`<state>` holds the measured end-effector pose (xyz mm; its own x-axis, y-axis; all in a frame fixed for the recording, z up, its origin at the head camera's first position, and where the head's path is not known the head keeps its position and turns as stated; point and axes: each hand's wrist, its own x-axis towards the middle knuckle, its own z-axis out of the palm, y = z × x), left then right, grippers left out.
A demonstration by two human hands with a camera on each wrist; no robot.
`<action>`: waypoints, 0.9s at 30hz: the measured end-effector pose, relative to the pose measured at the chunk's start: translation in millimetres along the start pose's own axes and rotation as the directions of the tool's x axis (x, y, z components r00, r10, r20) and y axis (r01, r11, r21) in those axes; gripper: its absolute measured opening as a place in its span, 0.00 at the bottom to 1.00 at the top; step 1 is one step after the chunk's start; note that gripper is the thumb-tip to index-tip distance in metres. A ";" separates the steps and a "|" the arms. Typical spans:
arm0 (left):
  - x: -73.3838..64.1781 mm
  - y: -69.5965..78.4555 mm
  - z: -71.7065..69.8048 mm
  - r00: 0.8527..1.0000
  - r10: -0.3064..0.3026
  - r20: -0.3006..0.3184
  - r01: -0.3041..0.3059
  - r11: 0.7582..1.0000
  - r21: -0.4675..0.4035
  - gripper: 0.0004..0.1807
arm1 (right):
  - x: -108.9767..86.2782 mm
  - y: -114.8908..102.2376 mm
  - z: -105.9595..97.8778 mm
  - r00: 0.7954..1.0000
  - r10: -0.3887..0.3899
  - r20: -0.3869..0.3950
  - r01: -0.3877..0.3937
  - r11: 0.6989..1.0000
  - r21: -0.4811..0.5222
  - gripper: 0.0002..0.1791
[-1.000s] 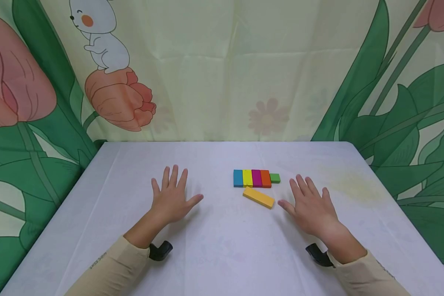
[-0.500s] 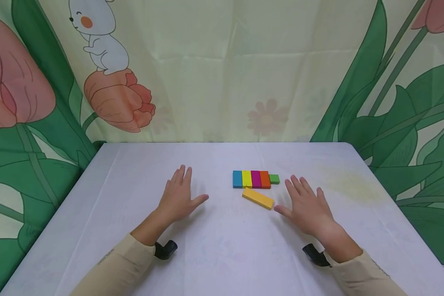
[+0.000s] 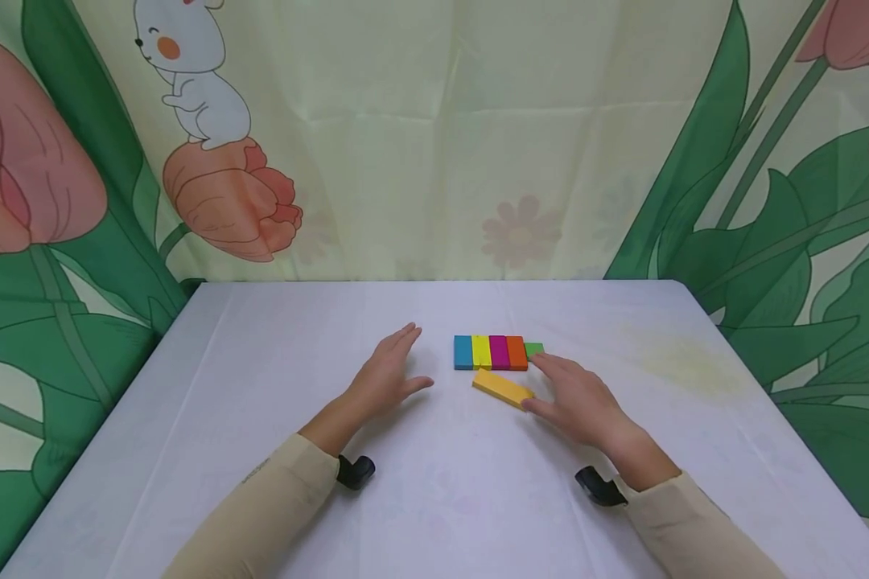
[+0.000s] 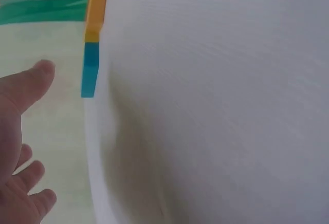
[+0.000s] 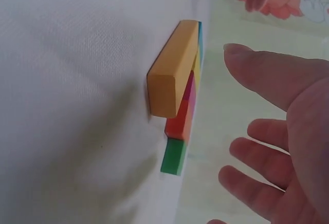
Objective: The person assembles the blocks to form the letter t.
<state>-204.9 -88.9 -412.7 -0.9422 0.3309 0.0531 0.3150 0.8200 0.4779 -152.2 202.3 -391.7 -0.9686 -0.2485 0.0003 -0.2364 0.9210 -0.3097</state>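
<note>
Over the worktop [image 3: 449,498], the left hand [image 3: 380,378] was relaxed and empty; the right hand [image 3: 582,406], also empty, had thumb and fingers parted around the near end of the amber block [image 3: 500,387], seemingly to clear it. That lay aslant before the row: blue block [image 3: 463,352], yellow block [image 3: 481,351], magenta block [image 3: 499,352], red block [image 3: 516,353], flush, perhaps for neatness, then the green block [image 3: 533,348].

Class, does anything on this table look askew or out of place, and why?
The amber block looks askew: it slants in front of the blue block, yellow block, magenta block and orange block, which line up squarely. A yellowish patch discolours the white cloth on the right.
</note>
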 end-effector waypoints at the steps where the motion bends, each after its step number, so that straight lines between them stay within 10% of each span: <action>1: 3.8 1.7 1.8 1.000 0.002 0.017 -0.002 1.000 0.002 0.49 | 1.6 -0.7 1.2 1.000 0.009 0.005 -0.009 1.000 0.011 0.41; 27: 62.5 18.7 27.0 0.974 0.000 0.228 0.009 0.999 -0.038 0.38 | 17.7 -4.0 21.1 0.994 0.065 0.089 -0.074 0.993 0.097 0.29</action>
<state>-254.8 -40.3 -424.1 -0.8913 0.4285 -0.1483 0.3017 0.8046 0.5115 -166.8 187.9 -410.6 -0.9713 -0.2137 -0.1043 -0.1559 0.9033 -0.3996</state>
